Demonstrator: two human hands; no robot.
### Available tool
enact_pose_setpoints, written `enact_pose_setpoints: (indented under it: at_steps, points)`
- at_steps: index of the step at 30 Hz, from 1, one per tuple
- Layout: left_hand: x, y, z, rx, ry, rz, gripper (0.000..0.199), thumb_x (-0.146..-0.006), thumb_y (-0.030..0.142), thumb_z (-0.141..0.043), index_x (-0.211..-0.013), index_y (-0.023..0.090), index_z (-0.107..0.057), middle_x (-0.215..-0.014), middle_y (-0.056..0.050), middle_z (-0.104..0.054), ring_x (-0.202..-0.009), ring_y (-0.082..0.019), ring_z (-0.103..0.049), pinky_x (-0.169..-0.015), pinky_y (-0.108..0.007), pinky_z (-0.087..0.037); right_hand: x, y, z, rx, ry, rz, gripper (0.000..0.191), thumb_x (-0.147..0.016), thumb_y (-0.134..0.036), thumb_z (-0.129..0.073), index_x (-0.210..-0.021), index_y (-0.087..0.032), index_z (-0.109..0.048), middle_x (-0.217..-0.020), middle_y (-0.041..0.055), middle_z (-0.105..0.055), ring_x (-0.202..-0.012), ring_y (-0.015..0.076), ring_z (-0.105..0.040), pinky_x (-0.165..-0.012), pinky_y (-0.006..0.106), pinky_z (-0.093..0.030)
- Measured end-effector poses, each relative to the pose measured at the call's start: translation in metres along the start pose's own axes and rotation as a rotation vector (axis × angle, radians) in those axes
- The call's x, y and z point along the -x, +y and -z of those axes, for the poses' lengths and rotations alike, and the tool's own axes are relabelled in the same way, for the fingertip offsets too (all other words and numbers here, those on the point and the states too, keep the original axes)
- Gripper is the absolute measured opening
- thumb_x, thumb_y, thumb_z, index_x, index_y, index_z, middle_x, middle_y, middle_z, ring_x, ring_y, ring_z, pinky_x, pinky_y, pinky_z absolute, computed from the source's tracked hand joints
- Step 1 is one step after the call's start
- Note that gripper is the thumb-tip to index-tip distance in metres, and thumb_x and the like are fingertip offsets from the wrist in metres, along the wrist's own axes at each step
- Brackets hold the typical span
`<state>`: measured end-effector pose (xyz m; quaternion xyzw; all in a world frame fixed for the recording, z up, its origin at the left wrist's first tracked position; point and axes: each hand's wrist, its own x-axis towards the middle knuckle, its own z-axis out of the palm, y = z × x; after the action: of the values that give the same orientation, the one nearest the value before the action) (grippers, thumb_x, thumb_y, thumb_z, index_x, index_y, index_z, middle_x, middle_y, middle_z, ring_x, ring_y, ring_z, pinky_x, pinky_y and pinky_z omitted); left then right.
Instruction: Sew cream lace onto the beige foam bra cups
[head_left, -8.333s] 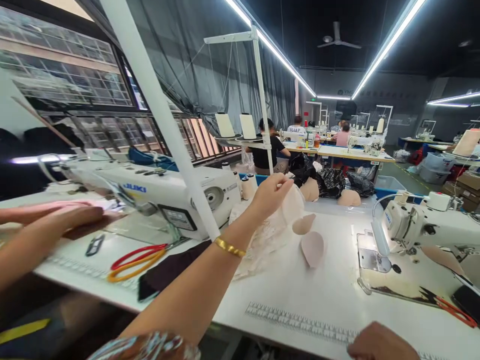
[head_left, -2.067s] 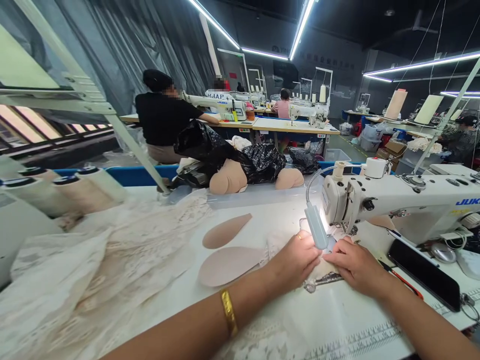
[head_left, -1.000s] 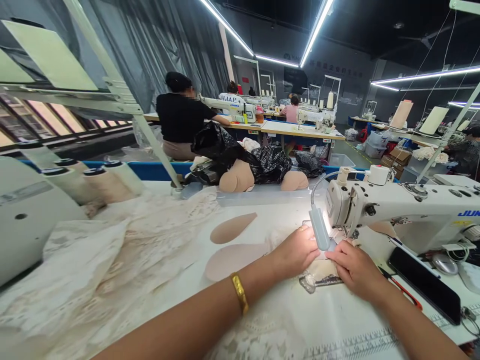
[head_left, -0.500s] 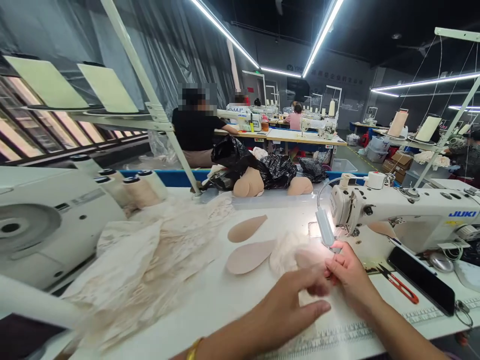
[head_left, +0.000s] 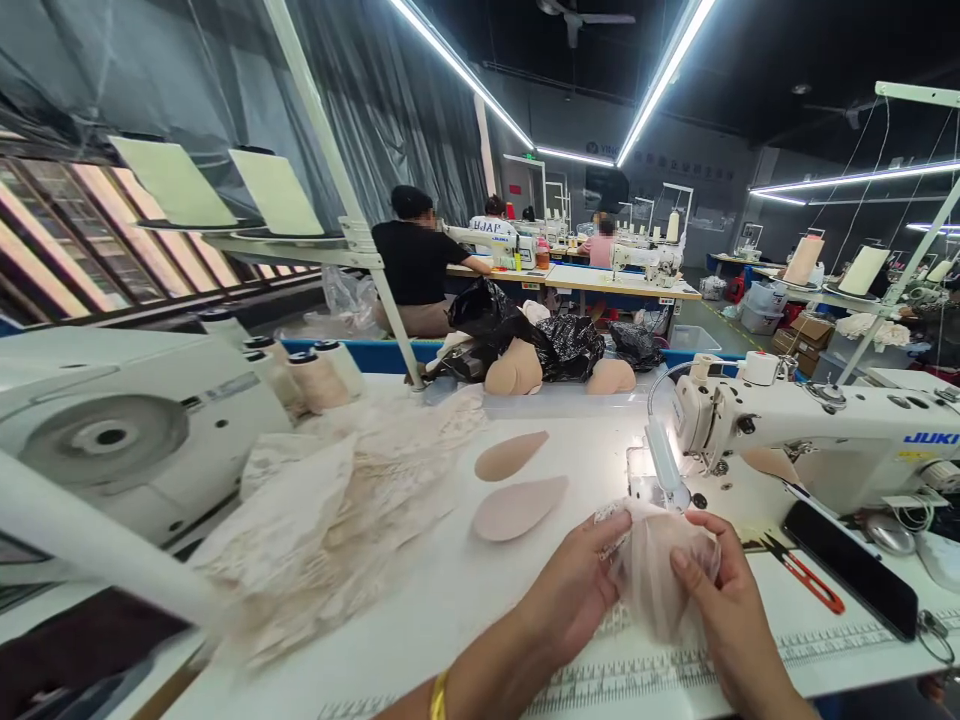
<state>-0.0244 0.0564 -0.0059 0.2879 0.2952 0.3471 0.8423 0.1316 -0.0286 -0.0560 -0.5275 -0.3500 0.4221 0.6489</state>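
A piece of sheer pale lace fabric is stretched between my hands, just in front of the sewing machine's needle area. My left hand pinches its left edge between thumb and fingers. On the other side, my right hand grips it with the thumb on top. The white sewing machine stands behind and to the right, its small lamp shining above the cloth. Two beige teardrop-shaped pads, an upper pad and a lower pad, lie flat to the left of my hands.
Lace fabric is heaped on the left of the table, beside thread cones. Orange-handled thread snips and a black phone lie at right. Black plastic bags and moulded beige cups sit at the back. Co-workers sit beyond.
My left hand has gone from loose and blurred above the table to pinching the lace fabric. The fabric has been lifted and spread between both hands. The view has shifted slightly left.
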Motion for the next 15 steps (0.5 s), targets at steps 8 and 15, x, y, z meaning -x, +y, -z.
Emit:
enact_pose_setpoints:
  at_steps: [8, 15]
  points:
    - [0.0047, 0.0085, -0.0069, -0.104, -0.110, 0.029, 0.038, -0.074, 0.034, -0.091, -0.098, 0.009, -0.076, -0.093, -0.015, -0.078, -0.089, -0.030, -0.073, -0.083, -0.037, -0.057, 0.0054, -0.0009, -0.0039, 0.048, 0.016, 0.014, 0.057, -0.087, -0.063, -0.077, -0.128, -0.026, -0.061, -0.085, 0.0003, -0.070, -0.072, 0.0178, -0.060, -0.069, 0.028, -0.050]
    - [0.0016, 0.0096, -0.0063, -0.075, -0.082, 0.051, 0.041, -0.076, 0.042, -0.089, -0.096, 0.008, -0.077, -0.099, -0.017, -0.078, -0.091, -0.031, -0.073, -0.084, -0.038, -0.056, 0.0011, -0.0044, -0.0037, -0.010, 0.027, -0.001, 0.064, -0.081, -0.061, -0.083, -0.130, -0.027, -0.060, -0.079, -0.0025, -0.064, -0.073, 0.0182, -0.059, -0.069, 0.027, -0.047]
